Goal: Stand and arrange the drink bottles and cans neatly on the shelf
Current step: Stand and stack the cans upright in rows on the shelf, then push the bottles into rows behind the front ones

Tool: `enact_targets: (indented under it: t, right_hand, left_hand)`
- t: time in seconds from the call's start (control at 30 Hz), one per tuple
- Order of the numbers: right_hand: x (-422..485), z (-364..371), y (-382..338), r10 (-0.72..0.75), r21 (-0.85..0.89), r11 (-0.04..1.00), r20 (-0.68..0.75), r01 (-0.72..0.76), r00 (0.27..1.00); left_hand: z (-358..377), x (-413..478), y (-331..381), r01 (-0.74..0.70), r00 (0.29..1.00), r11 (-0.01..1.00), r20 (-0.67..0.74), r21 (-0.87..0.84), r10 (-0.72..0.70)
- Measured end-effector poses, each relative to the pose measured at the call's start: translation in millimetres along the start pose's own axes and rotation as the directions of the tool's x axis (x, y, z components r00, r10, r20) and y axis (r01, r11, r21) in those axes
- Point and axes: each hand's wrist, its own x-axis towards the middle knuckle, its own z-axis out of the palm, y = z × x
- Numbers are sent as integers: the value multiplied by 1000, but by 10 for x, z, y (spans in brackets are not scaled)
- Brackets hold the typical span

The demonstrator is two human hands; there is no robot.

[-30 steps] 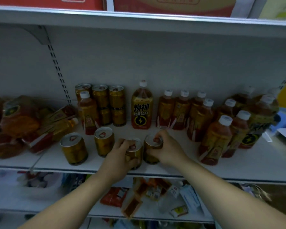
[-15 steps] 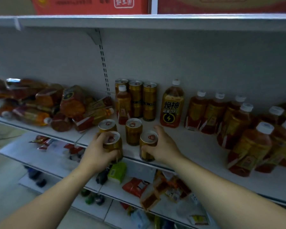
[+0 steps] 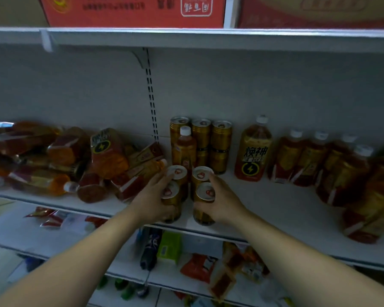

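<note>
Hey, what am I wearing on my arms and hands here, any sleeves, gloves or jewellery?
Nothing shows. The left hand and right hand are bare, with no gloves, rings or watch in view. The left forearm and right forearm are bare down to the picture's lower edge; no sleeve or cuff is visible.

The tall upright bottle [image 3: 253,151] bears the black characters 焕神 above a yellow lightning bolt in a black circle, the lying bottle [image 3: 108,149] shows the same bolt sign, and the upside-down print on the red carton [image 3: 133,12] is too blurred to read.
</note>
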Motion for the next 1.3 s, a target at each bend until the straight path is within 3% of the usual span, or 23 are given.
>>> enact_targets:
  t: [0.2,0.3,0.43,0.6,0.73,0.87,1.03,1.2,1.3]
  right_hand:
    - [182,198,-123,56,15,998,-105,-54,993]
    - [223,124,-216,108,-68,990,-159,-120,981]
    - [392,-85,-456,91,-85,989,-316,-124,944]
    - [872,-234,-769,-1,-34,999,-349,-12,937]
    - [1183,-188,-857,33,45,999,-235,-23,972]
    - [1275,-73,-798,-5,-116,993,-246,-25,969]
    - [1244,-96,-821,-61,-47,998,-385,47,921]
    - [1034,-403,-982,-140,142,959,-510,244,848]
    - [822,-585,-1066,-180,161,934,-562,320,807]
  left_hand:
    - [-103,215,-86,-79,988,997,138,18,75]
    - [-221,223,-139,-129,967,991,217,-32,132]
    - [-456,327,-66,-149,971,987,181,-61,158]
    - [-377,434,1,-93,971,996,223,6,90]
    - [-211,382,55,-104,966,994,240,13,98]
    - [-179,384,44,-99,975,995,202,18,93]
    - [-164,377,46,-84,982,995,175,55,74]
    - [-135,438,25,-107,982,988,169,112,87]
    - [-128,565,-13,-96,987,983,145,158,74]
